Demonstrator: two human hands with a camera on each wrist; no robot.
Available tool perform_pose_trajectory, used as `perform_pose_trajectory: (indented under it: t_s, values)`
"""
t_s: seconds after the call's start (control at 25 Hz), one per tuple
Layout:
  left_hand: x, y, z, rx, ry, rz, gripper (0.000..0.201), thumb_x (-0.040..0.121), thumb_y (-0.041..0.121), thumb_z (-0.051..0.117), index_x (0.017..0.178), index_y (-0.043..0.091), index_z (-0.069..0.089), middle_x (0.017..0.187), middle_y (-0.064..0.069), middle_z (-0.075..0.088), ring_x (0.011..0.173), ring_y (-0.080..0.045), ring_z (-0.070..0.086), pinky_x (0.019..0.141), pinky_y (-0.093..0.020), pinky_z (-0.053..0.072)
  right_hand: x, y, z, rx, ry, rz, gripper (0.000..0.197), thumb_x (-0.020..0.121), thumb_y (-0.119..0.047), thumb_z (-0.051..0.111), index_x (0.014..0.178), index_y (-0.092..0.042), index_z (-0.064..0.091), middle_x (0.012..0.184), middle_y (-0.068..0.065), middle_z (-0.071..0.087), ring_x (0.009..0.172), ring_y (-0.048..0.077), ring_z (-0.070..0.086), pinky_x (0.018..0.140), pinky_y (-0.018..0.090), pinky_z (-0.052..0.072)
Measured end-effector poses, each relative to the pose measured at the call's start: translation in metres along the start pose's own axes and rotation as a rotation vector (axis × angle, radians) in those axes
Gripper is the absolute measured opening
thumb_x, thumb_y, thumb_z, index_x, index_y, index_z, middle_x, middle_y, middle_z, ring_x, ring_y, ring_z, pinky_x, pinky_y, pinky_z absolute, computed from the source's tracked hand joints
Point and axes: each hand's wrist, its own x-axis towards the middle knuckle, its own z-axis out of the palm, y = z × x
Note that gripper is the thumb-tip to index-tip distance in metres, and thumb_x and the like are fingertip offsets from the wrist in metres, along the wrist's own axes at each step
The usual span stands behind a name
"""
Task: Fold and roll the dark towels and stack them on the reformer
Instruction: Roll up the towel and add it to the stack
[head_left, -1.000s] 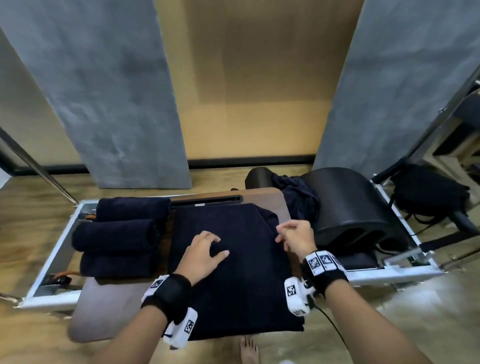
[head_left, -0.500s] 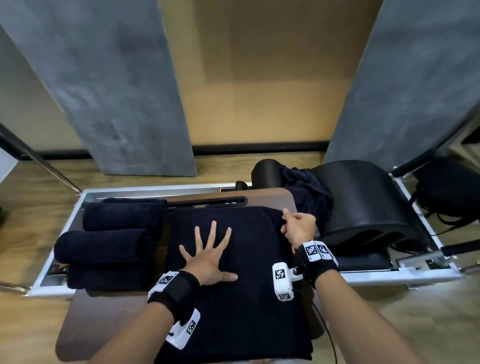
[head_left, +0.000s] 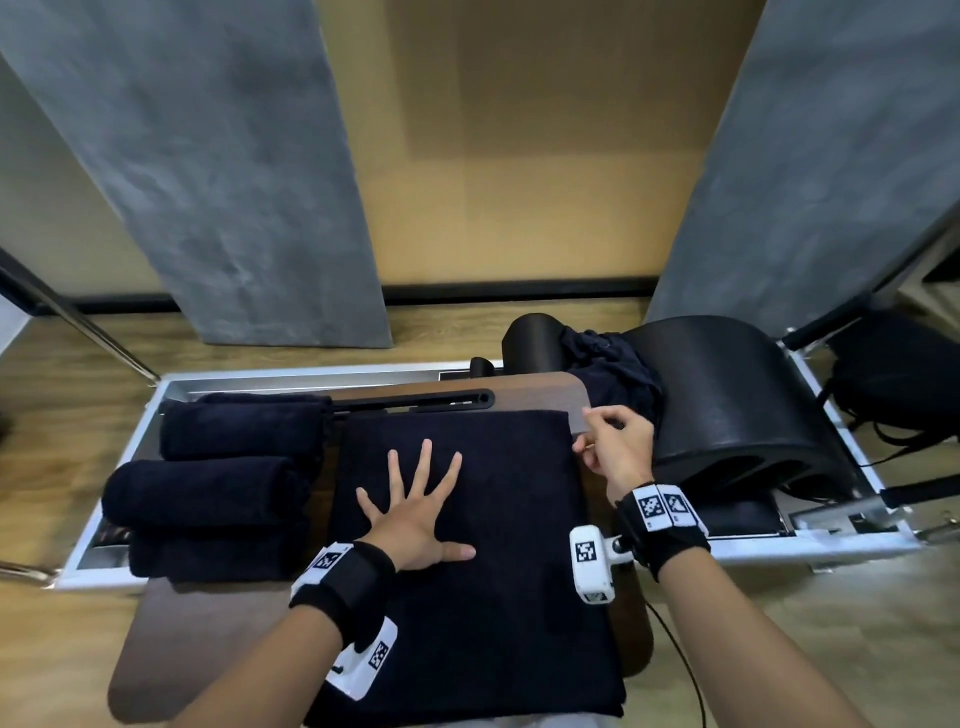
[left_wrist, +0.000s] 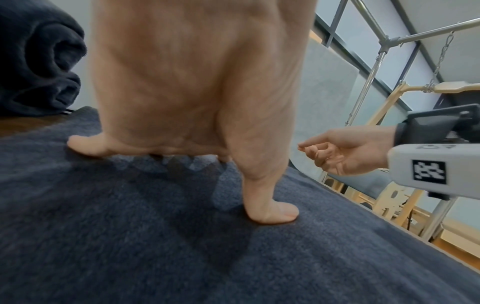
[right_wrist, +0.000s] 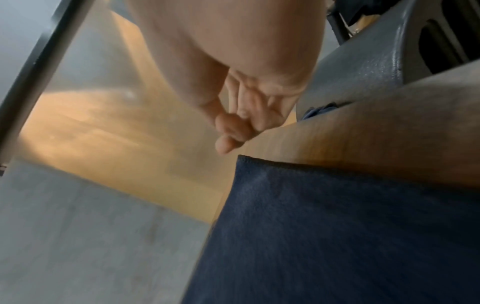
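I see the folded dark towel (head_left: 467, 545) lying flat on the brown worktop (head_left: 171, 639) of the reformer (head_left: 831, 551), its long axis running from me toward the far wall; the near end is cut off by the frame edge. My left hand (head_left: 415, 514) presses on it, fingers (head_left: 423, 462) straight and splayed. My right hand (head_left: 615, 447) hangs just off the towel's far right corner, fingers loosely curled and holding nothing — the right wrist view is blurred, so I cannot tell if a fingertip touches the worktop. Three rolled towels (head_left: 208, 493) lie stacked to the left, long axes crosswise. A crumpled dark cloth (head_left: 613, 369) sits against the black arc barrel (head_left: 737, 405), partly hidden.
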Motion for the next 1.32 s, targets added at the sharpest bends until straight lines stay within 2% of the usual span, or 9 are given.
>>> perform_pose_trajectory:
  t_s: [0.16,0.4,0.52,0.64,0.8,1.0,1.16,1.24,1.32]
  values:
    - [-0.001,-0.012,0.007,-0.078,0.1,0.094,0.123,0.082,0.072,0.074,0.157,0.058,-0.022,0.155,0.021,-0.053,0.141,-0.027,-0.055,0.111,-0.077,-0.023,-0.042,0.027,-0.009,-0.157,-0.284,-0.04,0.01,0.101,-0.015,0.065,0.099,-0.006,0.068,0.074,0.018,0.075,0.042,0.023,0.059,0.038,0.025,0.04]
    - [-0.042,-0.035,0.058,-0.117,0.484,0.24,0.076,0.103,0.062,0.052,0.165,0.028,0.026,0.177,0.008,-0.002,0.161,-0.018,-0.02,0.13,-0.062,-0.002,-0.116,0.08,-0.039,-0.53,-0.298,-0.397,0.022,0.093,-0.011,0.074,0.084,-0.031,0.073,0.075,-0.006,0.073,0.064,0.013,0.069,0.058,0.034,0.058]
    - [-0.076,-0.052,0.095,-0.218,0.668,0.338,0.043,0.102,0.048,0.063,0.139,0.027,0.055,0.157,0.004,0.037,0.16,-0.02,0.018,0.129,-0.054,0.02,-0.153,0.102,-0.058,-0.625,-0.327,-0.496,0.022,0.089,-0.01,0.078,0.084,-0.03,0.076,0.075,-0.012,0.072,0.072,0.01,0.069,0.069,0.032,0.059]
    - [-0.106,-0.067,0.126,-0.214,0.803,0.384,0.032,0.096,0.054,0.068,0.118,0.032,0.06,0.13,0.011,0.045,0.129,-0.014,0.047,0.111,-0.046,0.042,-0.184,0.116,-0.073,-0.698,-0.37,-0.717,0.019,0.086,-0.012,0.083,0.097,-0.027,0.077,0.094,-0.019,0.069,0.092,0.003,0.064,0.082,0.022,0.053]
    - [-0.135,-0.084,0.158,-0.085,0.703,0.365,0.077,0.084,0.083,0.061,0.142,0.033,0.055,0.153,0.012,0.042,0.149,-0.011,0.035,0.125,-0.043,0.028,-0.217,0.135,-0.086,-0.953,-0.473,-0.83,0.057,0.08,-0.045,0.085,0.129,-0.029,0.061,0.135,-0.017,0.051,0.131,-0.001,0.042,0.107,0.019,0.037]
    - [-0.147,-0.101,0.162,-0.012,0.6,0.392,0.076,0.097,0.015,0.071,0.163,0.029,0.036,0.174,0.013,0.018,0.162,-0.004,0.003,0.133,-0.043,0.014,-0.232,0.152,-0.088,-1.14,-0.415,-0.893,0.062,0.077,0.002,0.073,0.133,-0.019,0.057,0.158,-0.001,0.041,0.151,0.016,0.035,0.117,0.04,0.04]
    - [-0.157,-0.106,0.153,-0.227,0.602,0.43,0.039,0.109,0.02,0.057,0.148,0.024,0.061,0.166,0.016,0.035,0.158,0.003,0.016,0.132,-0.028,0.01,-0.235,0.153,-0.095,-1.099,-0.4,-0.925,0.046,0.087,-0.017,0.072,0.132,-0.016,0.063,0.16,0.001,0.044,0.152,0.019,0.037,0.118,0.044,0.041]
    - [-0.16,-0.105,0.148,-0.298,0.607,0.411,0.031,0.11,0.023,0.055,0.139,0.021,0.069,0.16,0.014,0.047,0.155,0.003,0.027,0.131,-0.028,0.017,-0.24,0.153,-0.092,-1.173,-0.409,-0.93,0.059,0.085,-0.043,0.075,0.136,-0.016,0.061,0.161,0.004,0.042,0.152,0.023,0.036,0.12,0.043,0.039]
    - [-0.161,-0.103,0.14,-0.362,0.615,0.368,0.03,0.11,0.025,0.055,0.137,0.021,0.07,0.153,0.011,0.057,0.149,-0.003,0.043,0.126,-0.033,0.032,-0.244,0.15,-0.085,-1.231,-0.379,-0.922,0.059,0.084,-0.044,0.077,0.134,-0.017,0.061,0.155,0.006,0.046,0.148,0.025,0.041,0.117,0.043,0.042]
